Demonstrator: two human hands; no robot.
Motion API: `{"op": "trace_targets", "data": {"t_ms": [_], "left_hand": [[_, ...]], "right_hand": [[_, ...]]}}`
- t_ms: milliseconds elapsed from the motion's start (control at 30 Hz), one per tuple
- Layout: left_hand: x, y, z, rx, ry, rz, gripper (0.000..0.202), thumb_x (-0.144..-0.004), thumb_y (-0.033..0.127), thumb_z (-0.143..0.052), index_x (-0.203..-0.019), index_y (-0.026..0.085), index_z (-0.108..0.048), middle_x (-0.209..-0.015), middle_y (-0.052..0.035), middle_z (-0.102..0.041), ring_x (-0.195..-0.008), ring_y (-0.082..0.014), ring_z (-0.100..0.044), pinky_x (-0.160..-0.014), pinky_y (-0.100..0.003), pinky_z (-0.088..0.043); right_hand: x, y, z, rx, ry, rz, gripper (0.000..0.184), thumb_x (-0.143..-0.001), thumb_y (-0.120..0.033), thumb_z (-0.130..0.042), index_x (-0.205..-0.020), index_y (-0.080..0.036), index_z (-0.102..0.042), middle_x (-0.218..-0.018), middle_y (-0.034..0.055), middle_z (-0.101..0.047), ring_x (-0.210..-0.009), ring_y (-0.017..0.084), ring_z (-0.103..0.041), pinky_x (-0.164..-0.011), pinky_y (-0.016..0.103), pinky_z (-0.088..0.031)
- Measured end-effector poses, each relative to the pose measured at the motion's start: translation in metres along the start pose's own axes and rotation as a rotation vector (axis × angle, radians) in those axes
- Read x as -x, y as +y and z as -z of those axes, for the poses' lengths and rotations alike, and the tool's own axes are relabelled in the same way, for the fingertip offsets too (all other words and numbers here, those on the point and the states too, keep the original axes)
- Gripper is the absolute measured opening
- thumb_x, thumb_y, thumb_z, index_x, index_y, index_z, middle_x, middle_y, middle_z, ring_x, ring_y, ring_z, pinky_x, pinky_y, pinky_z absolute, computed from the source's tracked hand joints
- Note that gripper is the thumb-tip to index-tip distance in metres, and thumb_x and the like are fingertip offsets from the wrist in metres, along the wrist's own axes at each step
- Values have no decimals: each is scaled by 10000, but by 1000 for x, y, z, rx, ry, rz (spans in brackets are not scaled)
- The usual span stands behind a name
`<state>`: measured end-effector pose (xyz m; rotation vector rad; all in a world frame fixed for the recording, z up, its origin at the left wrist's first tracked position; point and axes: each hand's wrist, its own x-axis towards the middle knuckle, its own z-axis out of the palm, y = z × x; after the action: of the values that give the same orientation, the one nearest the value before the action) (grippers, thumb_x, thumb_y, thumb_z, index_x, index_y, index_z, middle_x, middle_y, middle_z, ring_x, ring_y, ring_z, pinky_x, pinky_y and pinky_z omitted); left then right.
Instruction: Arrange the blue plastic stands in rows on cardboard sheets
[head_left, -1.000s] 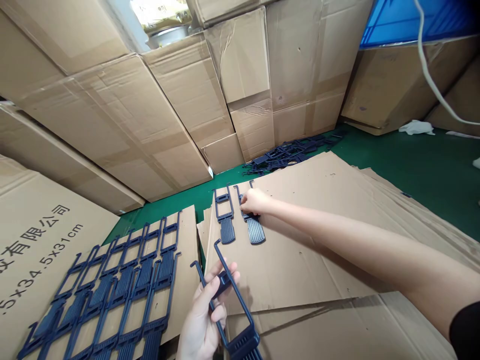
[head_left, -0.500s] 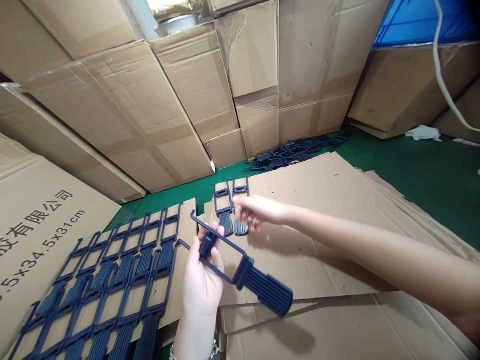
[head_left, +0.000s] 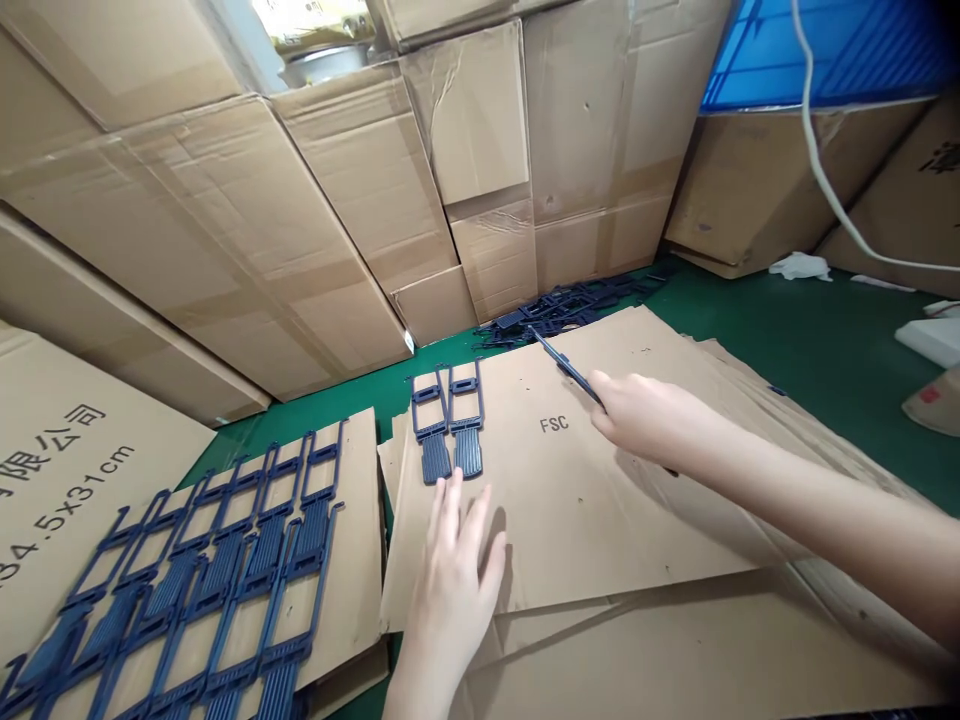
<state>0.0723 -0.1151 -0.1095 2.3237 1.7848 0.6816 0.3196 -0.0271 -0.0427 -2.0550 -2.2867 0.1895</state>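
My left hand (head_left: 454, 580) lies open and flat on a cardboard sheet (head_left: 585, 510), its fingertips just below two dark blue plastic frames with ribbed handles (head_left: 448, 425) lying side by side. My right hand (head_left: 645, 420) is shut on another dark blue frame (head_left: 566, 366), seen edge-on. Most of that frame is hidden by my hand, with its thin arm sticking out to the upper left.
Several rows of matching blue frames (head_left: 217, 570) lie on flattened cardboard at the left. More lie heaped (head_left: 570, 308) on the green floor (head_left: 787, 320) before a wall of stacked cardboard boxes (head_left: 360, 200). A white cable (head_left: 814, 170) hangs at the upper right.
The frame held in my left hand is gone from it, and my right hand now grips a frame. My left hand has dropped open onto the cardboard. The two frames on the sheet now lie closer together.
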Motion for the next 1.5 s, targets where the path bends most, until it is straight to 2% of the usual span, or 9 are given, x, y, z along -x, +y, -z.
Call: {"op": "trace_targets", "data": {"t_ms": [100, 233, 333, 500, 600, 733, 933, 1200, 1500], "left_hand": [[-5, -3, 6, -132, -200, -2, 446, -908, 349, -315, -1324, 227, -418, -1489, -116, -193, -1368, -266, -100, -1046, -512, -260], [-20, 5, 27, -175, -329, 87, 534, -902, 439, -279, -1395, 236, -284, -1513, -107, -65, -1365, -262, 28, -1056, -518, -209], [-35, 11, 40, -231, -398, 128, 583, -883, 459, -322, -1411, 226, -242, -1510, -121, -19, -1345, -286, 106, -1051, -539, -178], [-63, -1, 34, -365, -340, 159, 535, -908, 325, -314, -1409, 150, -250, -1479, -186, -162, -1357, -307, -59, -1067, -473, -205], [-72, -17, 21, -414, -299, 232, 504, -899, 197, -292, -1377, 36, -293, -1435, -258, -227, -1334, -357, -152, -1041, -497, -250], [-69, -33, 9, -405, -269, 242, 493, -887, 156, -267, -1358, 16, -319, -1420, -245, -270, -1317, -337, -236, -1019, -498, -298], [-63, -41, -1, -353, -207, 191, 498, -867, 100, -224, -1337, -24, -334, -1417, -246, -277, -1327, -307, -197, -1050, -453, -272], [-59, -39, 3, -264, -227, 137, 617, -812, -14, -233, -1393, 182, -298, -1421, -205, -301, -1305, -285, -257, -989, -431, -358], [-53, -36, 12, -275, -232, 150, 652, -784, -61, -251, -1362, 222, -361, -1419, -192, -310, -1300, -294, -261, -994, -448, -349]], "right_hand": [[2, -3, -19, 88, -33, 36, 198, -839, -224, -460, -971, -109, -553, -756, 122, -577, -649, 273, -602, -507, 308, -426], [1, -15, -32, 110, -51, 177, 469, -818, -553, -515, -945, -108, -595, -828, 129, -591, -697, 272, -604, -557, 326, -463], [-3, -18, -31, 119, 2, 236, 489, -849, -570, -455, -967, -119, -601, -843, 118, -586, -760, 267, -593, -623, 346, -475], [-20, -25, -36, 110, 210, 438, 490, -865, -439, -510, -1240, -125, -487, -1238, 172, -448, -1083, 311, -460, -849, 440, -419], [-34, -47, -39, 78, 186, 563, 496, -874, -465, -485, -1277, -175, -459, -1362, 136, -340, -1229, 303, -327, -969, 473, -322], [-53, -85, -44, 29, 119, 616, 548, -881, -568, -394, -1333, -258, -393, -1399, 109, -297, -1253, 302, -305, -963, 485, -320], [-70, -106, -60, -36, 25, 557, 594, -895, -576, -339, -1300, -156, -452, -1361, 183, -332, -1228, 339, -337, -976, 486, -297], [-65, -102, -56, -87, -37, 596, 545, -914, -523, -344, -1300, -152, -446, -1371, 163, -319, -1259, 334, -283, -1007, 477, -262], [-74, -98, -55, -114, -58, 625, 616, -916, -547, -317, -1422, -204, -244, -1435, 135, -208, -1305, 299, -216, -1040, 433, -246]]}}
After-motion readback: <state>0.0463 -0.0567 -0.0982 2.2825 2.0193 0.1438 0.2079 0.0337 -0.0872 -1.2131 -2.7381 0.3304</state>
